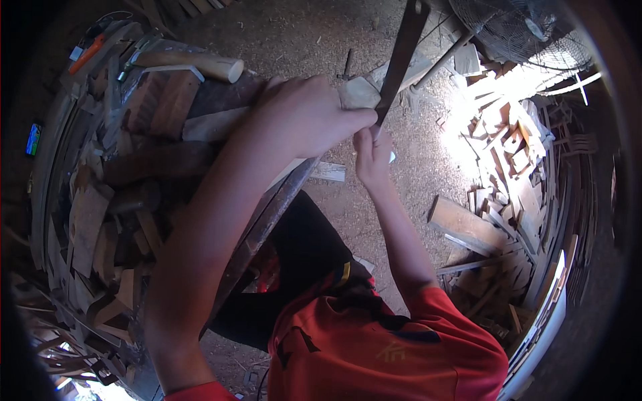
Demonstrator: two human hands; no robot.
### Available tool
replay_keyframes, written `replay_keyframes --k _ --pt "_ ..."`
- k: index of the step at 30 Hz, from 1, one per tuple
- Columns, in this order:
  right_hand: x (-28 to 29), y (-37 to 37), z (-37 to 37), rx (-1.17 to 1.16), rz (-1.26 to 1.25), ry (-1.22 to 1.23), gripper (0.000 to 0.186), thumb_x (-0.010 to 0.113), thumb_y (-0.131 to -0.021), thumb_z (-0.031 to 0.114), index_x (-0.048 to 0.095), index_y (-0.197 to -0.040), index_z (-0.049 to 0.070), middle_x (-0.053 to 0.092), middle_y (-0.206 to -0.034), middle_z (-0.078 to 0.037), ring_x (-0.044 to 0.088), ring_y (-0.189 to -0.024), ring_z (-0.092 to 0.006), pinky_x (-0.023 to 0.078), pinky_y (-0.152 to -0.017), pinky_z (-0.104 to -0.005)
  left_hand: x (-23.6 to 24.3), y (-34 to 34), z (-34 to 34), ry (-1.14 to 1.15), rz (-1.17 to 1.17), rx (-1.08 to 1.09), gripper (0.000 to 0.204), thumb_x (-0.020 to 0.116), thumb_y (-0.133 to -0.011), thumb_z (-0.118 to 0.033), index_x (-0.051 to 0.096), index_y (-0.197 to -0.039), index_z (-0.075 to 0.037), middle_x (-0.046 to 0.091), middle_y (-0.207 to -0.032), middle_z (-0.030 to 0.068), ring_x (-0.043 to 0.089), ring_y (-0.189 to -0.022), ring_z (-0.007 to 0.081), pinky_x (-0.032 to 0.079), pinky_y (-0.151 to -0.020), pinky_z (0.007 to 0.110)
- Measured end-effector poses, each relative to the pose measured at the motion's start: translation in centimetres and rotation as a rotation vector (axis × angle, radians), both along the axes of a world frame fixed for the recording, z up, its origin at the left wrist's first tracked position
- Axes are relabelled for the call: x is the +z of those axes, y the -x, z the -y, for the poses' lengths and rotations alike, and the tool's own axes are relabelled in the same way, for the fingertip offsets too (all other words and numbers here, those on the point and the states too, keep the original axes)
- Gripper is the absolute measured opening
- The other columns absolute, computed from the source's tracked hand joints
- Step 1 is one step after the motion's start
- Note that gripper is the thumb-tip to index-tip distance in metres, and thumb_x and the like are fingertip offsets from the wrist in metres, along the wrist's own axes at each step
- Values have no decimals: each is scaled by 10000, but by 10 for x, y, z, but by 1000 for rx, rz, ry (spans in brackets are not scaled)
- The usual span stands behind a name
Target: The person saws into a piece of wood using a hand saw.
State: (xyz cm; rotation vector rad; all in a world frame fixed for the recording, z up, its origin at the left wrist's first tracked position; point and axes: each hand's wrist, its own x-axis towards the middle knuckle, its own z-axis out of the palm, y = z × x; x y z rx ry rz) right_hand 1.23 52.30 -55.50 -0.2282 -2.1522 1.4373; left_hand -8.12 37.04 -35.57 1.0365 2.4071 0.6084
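Note:
My left hand (319,113), fingers curled, grips a pale angular wood piece (359,93) at the edge of the cluttered workbench (277,207). My thumb reaches beside a long dark saw blade (402,53) with a hole near its tip, which points up and away. My right hand (372,152) is closed on the near end of the saw, just below my left hand; its handle is hidden by my fingers. The blade lies against or just beside the pale piece; its contact is unclear.
Wood offcuts (110,247) and a round wooden piece (194,63) lie on the bench at left. A fan with a wire guard (521,33) stands at upper right. Scrap piles (508,154) and a board (461,224) lie on the dusty floor (321,33) at right.

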Motion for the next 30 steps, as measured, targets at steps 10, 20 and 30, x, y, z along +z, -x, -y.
replay_keyframes --k 10,20,30 --pt "0 8 13 -135 -64 -64 178 569 -993 102 667 -1129 42 602 -706 -142 654 -640 -243 498 -631 -370 1 -4 1 43 -54 56 729 640 -814 -655 726 -905 64 688 -822 308 720 -893 446 553 -830 469" --pt "-10 5 12 -124 8 -89 178 577 -993 114 665 -1119 24 618 -731 -192 656 -647 -322 506 -635 -387 8 -4 -1 100 -39 66 714 659 -790 -622 720 -899 81 696 -831 299 729 -884 426 549 -812 467" --pt "-70 -9 11 -41 -63 -92 217 536 -1056 176 617 -973 -7 560 -665 -92 548 -593 -174 449 -579 -362 -6 2 -5 164 -58 -13 455 549 -923 -579 761 -1060 -200 709 -870 205 715 -873 392 537 -867 454"
